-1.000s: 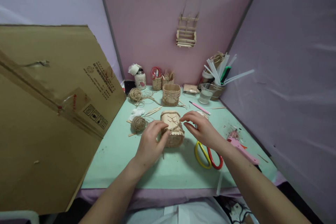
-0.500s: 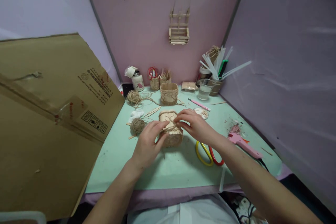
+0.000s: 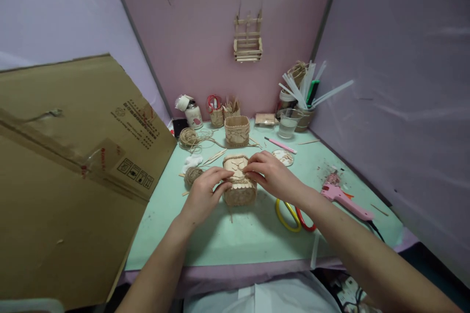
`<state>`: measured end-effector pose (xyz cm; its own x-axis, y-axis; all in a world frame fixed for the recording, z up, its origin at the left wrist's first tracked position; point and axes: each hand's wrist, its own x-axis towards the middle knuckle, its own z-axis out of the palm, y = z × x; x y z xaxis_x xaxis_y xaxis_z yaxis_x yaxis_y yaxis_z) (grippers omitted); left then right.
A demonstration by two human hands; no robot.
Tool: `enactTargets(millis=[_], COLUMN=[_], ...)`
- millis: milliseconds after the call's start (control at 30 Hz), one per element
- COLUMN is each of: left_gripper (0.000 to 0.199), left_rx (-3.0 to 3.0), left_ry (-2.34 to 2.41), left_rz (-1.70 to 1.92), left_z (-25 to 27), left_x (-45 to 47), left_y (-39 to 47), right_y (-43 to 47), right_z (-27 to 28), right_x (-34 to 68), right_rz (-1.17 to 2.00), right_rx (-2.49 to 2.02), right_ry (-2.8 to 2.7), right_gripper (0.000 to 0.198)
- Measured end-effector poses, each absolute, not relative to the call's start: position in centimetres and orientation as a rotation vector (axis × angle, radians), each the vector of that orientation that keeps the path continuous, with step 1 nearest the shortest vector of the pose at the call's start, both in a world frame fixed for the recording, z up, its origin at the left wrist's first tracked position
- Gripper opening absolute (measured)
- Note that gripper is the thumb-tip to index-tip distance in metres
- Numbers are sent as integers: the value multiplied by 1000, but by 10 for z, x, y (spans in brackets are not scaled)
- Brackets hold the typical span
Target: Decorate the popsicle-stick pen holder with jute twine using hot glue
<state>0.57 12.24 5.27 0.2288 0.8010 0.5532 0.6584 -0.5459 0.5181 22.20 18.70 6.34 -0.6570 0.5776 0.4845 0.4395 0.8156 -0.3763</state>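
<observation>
Pale wood formed the small container (image 3: 240, 197), which lay on its side on the green worktop (image 3: 209, 249), directly before the person and between both hands. Its rounded-square end faced the person; its end-to-end axis ran away from the person, the cord-trimmed end lying farther off. The left hand (image 3: 205, 193) had its fingertips at the container's left part, the right hand (image 3: 275, 176) at its right. In each grip the thumb and fingers were bent close over the upper face; whether either pinched anything could not be determined. To the left, a cardboard panel (image 3: 73, 215) bore dark print, a row of boxed pictograms and tape (image 3: 101, 159) with red characters, all too small to read. A white jar (image 3: 194, 116) carried a reddish motif.
</observation>
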Motion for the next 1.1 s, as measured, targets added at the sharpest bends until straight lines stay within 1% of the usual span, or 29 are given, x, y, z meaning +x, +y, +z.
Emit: enactTargets(millis=[233, 700, 833, 1100], left_gripper=[15, 14, 12, 17], left_rx=[2262, 1764, 1779, 1608], left_ry=[1370, 1528, 1499, 1428], left_rz=[1227, 1233, 1231, 1223], left_z=[51, 51, 50, 61], left_x=[3, 20, 20, 19], left_y=[128, 126, 127, 135], right_y=[187, 187, 188, 189], right_z=[64, 62, 61, 60], right_x=[222, 223, 224, 223], right_rz=[286, 301, 299, 297], right_rx=[-741, -751, -749, -733], right_ry=[-2423, -2425, -2428, -2424], right_gripper=[16, 15, 16, 16])
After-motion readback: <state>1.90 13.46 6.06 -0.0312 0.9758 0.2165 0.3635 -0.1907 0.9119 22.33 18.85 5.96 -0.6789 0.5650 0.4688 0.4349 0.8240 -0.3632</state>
